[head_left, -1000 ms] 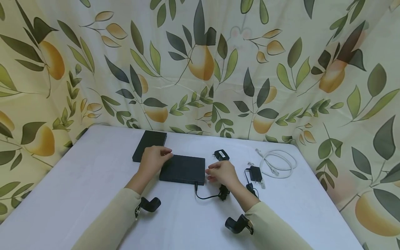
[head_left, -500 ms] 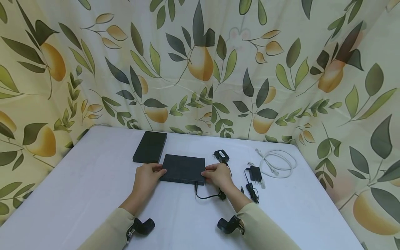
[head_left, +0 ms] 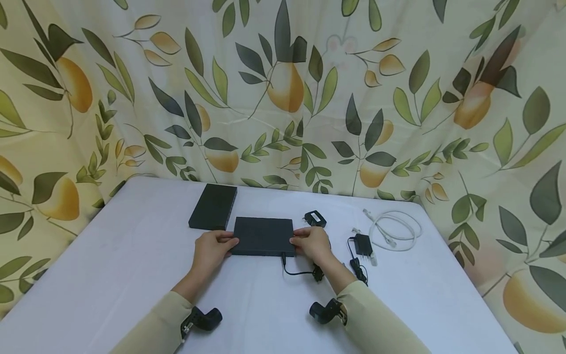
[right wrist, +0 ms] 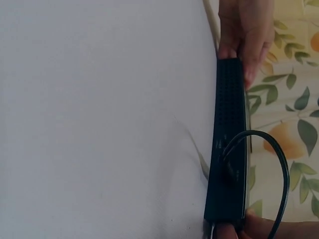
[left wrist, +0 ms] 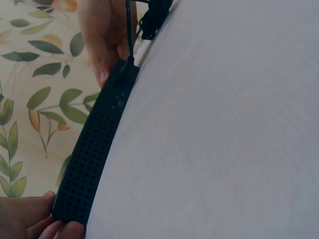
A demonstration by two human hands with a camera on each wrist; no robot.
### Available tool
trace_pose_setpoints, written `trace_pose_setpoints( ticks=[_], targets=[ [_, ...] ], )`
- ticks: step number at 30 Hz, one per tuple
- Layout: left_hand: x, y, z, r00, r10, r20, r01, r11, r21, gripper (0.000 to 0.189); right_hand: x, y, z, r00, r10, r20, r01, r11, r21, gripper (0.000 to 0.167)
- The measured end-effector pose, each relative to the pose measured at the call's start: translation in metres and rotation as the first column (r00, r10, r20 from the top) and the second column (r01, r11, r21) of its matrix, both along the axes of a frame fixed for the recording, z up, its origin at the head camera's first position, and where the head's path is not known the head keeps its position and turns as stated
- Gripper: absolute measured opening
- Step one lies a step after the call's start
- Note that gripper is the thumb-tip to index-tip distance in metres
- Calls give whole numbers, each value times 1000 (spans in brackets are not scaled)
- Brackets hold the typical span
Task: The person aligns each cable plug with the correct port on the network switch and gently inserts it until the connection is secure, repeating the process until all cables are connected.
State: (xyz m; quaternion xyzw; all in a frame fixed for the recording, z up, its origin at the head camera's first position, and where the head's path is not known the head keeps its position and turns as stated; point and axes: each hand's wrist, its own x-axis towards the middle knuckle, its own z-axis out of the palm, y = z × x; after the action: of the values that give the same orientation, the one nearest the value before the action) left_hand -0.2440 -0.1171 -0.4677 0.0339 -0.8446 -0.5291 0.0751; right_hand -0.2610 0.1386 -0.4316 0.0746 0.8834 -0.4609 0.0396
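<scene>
A flat black electronic box [head_left: 263,237] lies between my hands, its perforated edge [left wrist: 89,144] facing me. My left hand [head_left: 210,251] pinches its left end, thumb on top and fingers at the side. At the right end my right hand [head_left: 315,244] pinches it the same way. Fingertips [right wrist: 227,231] show beneath that end in the right wrist view. From the near edge, towards the right, runs a plugged-in black power cord [right wrist: 285,174]. Whether the box touches the table or is slightly raised, I cannot tell.
A second flat black box [head_left: 213,206] lies behind my left hand. Beyond the right hand sit a black power adapter [head_left: 315,219], another adapter [head_left: 363,244] with bundled cord [head_left: 358,270], and a coiled white network cable [head_left: 400,231]. A patterned curtain [head_left: 283,123] hangs behind the white table [head_left: 110,255].
My left hand has come from the box's far left corner to its left end. The right hand has closed on the right end. The box has turned slightly, now squarer to me.
</scene>
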Motion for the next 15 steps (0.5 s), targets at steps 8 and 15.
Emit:
trace_pose_setpoints(
  ticks=[8,15],
  targets=[
    [2,8,-1,998,26,51,-30,997,69,24,-9,3,3,1000,-22,20,22,1000,0,23],
    [8,15,-1,995,39,87,-51,989,141,25,-17,4,1,999,-49,12,49,999,-7,20]
  ],
)
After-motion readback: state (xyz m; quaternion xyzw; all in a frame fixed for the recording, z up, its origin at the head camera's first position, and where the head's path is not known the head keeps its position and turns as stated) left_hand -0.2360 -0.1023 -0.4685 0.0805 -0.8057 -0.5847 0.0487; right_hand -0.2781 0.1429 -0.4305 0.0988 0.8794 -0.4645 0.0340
